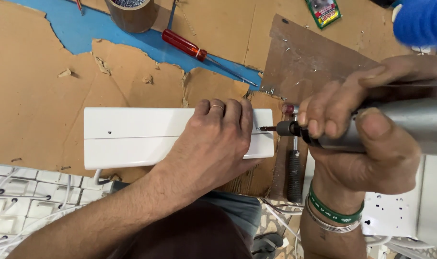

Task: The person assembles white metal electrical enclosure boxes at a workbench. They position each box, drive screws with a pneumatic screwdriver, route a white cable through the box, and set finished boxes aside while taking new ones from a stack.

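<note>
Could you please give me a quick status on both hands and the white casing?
Left hand flat on white casing. Right hand gripping grey power screwdriver, bit at casing's right end. Red screwdriver lies beyond, clear.

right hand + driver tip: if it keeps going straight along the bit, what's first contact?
The right hand points its powered screwdriver leftward. The bit tip is already at the right end of the white plastic casing, likely on a screw there. The left hand lies just beyond; depth unclear.

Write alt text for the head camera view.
A left hand presses a white plastic casing flat on a cardboard-covered bench while the right hand holds a grey power screwdriver at its right end. A red-handled screwdriver lies behind.
</note>
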